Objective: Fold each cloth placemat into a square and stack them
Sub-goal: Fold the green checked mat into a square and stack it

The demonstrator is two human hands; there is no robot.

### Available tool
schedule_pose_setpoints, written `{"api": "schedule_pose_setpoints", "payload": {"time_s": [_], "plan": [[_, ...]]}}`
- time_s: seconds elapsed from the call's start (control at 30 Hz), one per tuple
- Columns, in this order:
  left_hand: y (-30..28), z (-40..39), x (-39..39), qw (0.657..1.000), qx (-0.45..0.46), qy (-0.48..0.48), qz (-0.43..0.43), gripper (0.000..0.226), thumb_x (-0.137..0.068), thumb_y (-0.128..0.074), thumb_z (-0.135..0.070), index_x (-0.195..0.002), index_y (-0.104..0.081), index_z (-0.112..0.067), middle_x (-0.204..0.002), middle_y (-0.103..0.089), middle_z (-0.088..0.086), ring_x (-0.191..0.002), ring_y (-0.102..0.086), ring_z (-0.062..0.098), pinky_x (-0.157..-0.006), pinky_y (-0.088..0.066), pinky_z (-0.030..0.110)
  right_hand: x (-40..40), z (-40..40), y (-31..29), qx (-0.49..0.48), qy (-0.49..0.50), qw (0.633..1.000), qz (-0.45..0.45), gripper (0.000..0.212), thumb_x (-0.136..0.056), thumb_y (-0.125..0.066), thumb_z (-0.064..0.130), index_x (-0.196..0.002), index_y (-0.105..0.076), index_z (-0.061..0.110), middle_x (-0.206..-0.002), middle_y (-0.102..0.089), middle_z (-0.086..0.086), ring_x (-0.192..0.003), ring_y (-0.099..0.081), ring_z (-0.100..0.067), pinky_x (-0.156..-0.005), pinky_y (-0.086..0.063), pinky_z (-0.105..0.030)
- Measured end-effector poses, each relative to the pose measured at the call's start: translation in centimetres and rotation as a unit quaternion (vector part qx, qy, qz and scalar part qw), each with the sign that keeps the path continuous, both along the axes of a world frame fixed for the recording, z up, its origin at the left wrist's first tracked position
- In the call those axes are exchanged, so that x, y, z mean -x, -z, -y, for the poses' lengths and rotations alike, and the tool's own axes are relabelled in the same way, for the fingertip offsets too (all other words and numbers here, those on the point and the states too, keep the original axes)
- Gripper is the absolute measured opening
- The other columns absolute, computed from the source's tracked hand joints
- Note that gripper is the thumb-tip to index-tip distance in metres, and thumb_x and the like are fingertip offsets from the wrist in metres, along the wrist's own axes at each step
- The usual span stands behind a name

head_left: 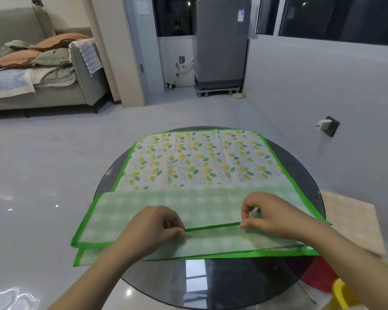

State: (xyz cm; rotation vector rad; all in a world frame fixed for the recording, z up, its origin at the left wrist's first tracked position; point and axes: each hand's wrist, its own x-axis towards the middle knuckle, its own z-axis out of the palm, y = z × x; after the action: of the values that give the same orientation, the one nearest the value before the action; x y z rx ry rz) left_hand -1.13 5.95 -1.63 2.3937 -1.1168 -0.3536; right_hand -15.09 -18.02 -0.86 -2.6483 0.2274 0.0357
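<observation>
A cloth placemat with a bright green border lies on the round dark glass table. Its far part shows a white face printed with yellow and green leaves. Its near part is turned over and shows a pale green checked back. My left hand pinches the green edge of that turned-over flap near the middle. A little to the right, my right hand pinches the same edge. The flap's near left corner hangs past the table rim.
A pale wooden board sits beyond the table's right side, with red and yellow objects seen through the glass at lower right. Farther off are a sofa with cushions, a grey appliance and a wall socket.
</observation>
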Motion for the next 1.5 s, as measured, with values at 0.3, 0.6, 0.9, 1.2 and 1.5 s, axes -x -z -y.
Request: {"api": "schedule_pose_setpoints", "payload": {"time_s": [0.3,0.6,0.9,1.2,1.5], "plan": [[1.2,-0.7,0.3,0.999,0.011,0.036,-0.023,0.009,-0.077,-0.072,-0.03,-0.069,-0.069,-0.034,-0.076,-0.065,-0.013,-0.077,-0.059,0.001,-0.064,-0.046,0.018,1.4,0.1,1.2,0.008,-0.053,0.999,-0.005,0.015,-0.079,-0.069,0.038,-0.074,-0.055,0.034,-0.093,-0.053,0.016,-0.101,-0.04,0.003,-0.089,-0.035,-0.015],[1.6,-0.3,0.2,0.996,0.013,0.069,-0.052,0.014,-0.071,-0.075,-0.045,-0.075,-0.072,-0.032,-0.077,-0.065,-0.02,-0.072,-0.061,0.003,-0.06,-0.046,0.017,1.6,0.4,1.7,-0.022,-0.062,0.997,-0.032,0.02,-0.073,-0.074,0.042,-0.071,-0.058,0.032,-0.1,-0.048,0.019,-0.109,-0.036,0.005,-0.094,-0.032,-0.014],[3.7,3.8,-1.8,0.988,0.023,0.026,0.152,0.064,-0.078,-0.022,-0.061,-0.115,-0.064,-0.029,-0.129,-0.054,-0.004,-0.121,-0.048,0.014,-0.1,-0.036,0.032,0.8,0.5,1.5,-0.005,-0.067,0.996,-0.054,0.026,-0.07,-0.072,0.053,-0.078,-0.062,0.031,-0.098,-0.047,0.02,-0.106,-0.035,0.006,-0.091,-0.035,-0.016],[6.1,6.0,-2.5,0.979,-0.124,0.015,0.16,0.086,-0.067,0.014,-0.066,-0.148,0.009,-0.038,-0.158,0.012,-0.007,-0.145,0.014,0.016,-0.118,0.01,0.04,-1.4,0.1,1.8,0.028,-0.03,0.999,-0.011,0.018,-0.078,-0.067,0.047,-0.079,-0.059,0.03,-0.084,-0.058,0.012,-0.09,-0.044,0.001,-0.08,-0.044,-0.025],[6.4,6.1,-2.7,0.977,-0.121,0.014,0.175,0.084,-0.068,0.015,-0.066,-0.148,0.009,-0.038,-0.158,0.012,-0.008,-0.145,0.014,0.015,-0.118,0.01,0.041,-6.0,-1.2,5.1,0.108,-0.029,0.993,0.04,0.055,-0.094,-0.039,0.05,-0.145,-0.026,0.034,-0.154,-0.02,0.011,-0.142,-0.011,-0.009,-0.115,-0.005,-0.028]]}}
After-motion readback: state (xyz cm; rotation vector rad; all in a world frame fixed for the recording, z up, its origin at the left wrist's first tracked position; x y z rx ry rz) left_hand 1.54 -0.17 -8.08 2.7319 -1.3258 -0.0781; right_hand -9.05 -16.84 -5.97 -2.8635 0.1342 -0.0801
